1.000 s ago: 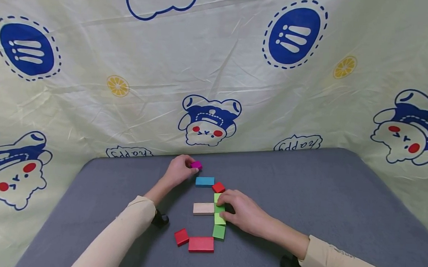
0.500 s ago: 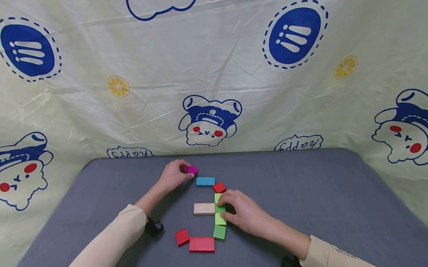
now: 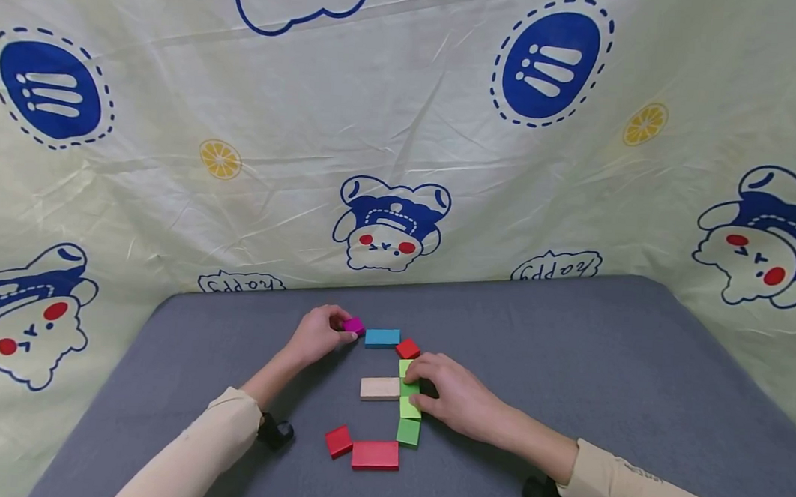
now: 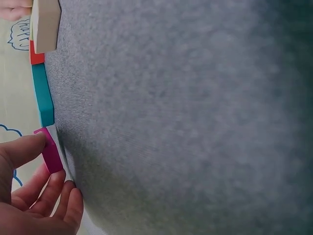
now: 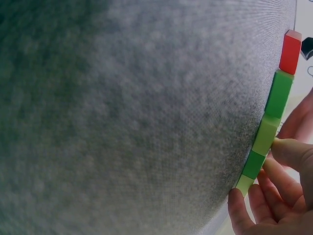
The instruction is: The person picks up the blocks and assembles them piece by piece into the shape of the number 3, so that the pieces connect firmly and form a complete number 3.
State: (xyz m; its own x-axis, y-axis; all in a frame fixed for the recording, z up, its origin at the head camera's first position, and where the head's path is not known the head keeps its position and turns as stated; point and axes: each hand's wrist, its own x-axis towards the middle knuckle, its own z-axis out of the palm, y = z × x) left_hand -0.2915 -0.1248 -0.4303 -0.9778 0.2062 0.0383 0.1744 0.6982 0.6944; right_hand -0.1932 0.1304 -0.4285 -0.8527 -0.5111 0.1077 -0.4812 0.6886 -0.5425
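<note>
My left hand (image 3: 317, 333) pinches a small magenta block (image 3: 354, 326) between thumb and fingers, close to the left end of the blue block (image 3: 383, 339). In the left wrist view, the magenta block (image 4: 52, 152) is held by the thumb on one side and fingertips on the other. My right hand (image 3: 461, 397) rests with its fingertips on the column of green blocks (image 3: 408, 432), thumb and index finger a little apart. In the right wrist view, the thumb touches a light green block (image 5: 264, 135); other fingertips lie along the column's far end.
A small red block (image 3: 408, 349) lies between the blue block and the green column. From the column, a pale wooden block (image 3: 380, 389) extends left. Below are a long red block (image 3: 375, 455) and a tilted red block (image 3: 338, 441). A printed curtain (image 3: 271, 219) hangs behind the grey table (image 3: 568, 347).
My left hand has brought the magenta block nearer and slightly left, from beyond the blue block to beside its left end. My right hand has stayed in place on the green column.
</note>
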